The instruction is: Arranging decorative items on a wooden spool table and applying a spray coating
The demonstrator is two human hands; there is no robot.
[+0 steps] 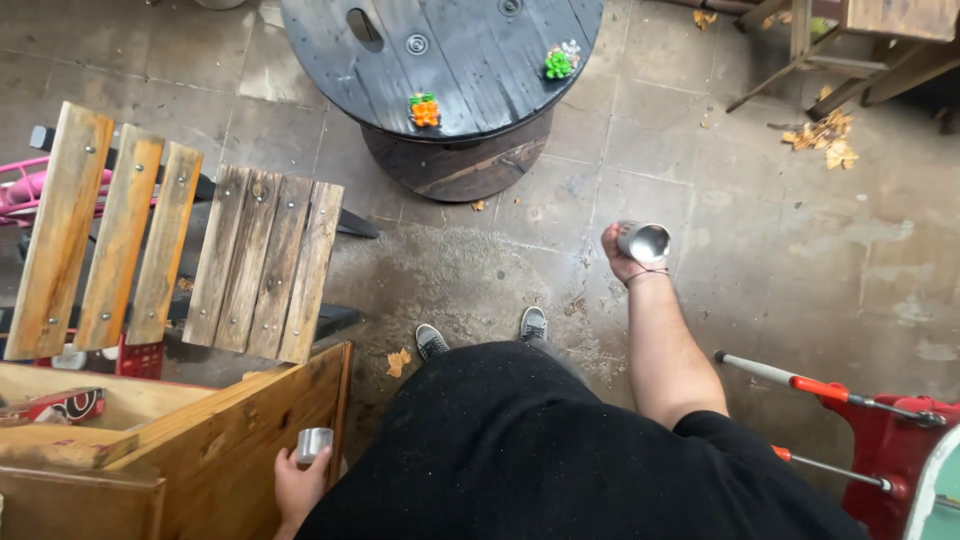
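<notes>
My right hand (620,252) is held out over the stone floor, closed around a shiny metal cup (644,241) whose open mouth tilts toward me. My left hand (297,483) hangs low at my side, gripping a second small metal cup (313,444) next to the edge of a wooden crate (225,440). My shoes (480,333) stand on a damp, dirty patch of floor below the right hand.
A dark round cable-spool table (470,60) stands ahead, carrying an orange-and-green toy (424,109) and a green one (559,63). A slatted wooden chair (180,240) is at left. A red cart with a handle (860,420) is at right, wooden furniture legs (830,60) top right.
</notes>
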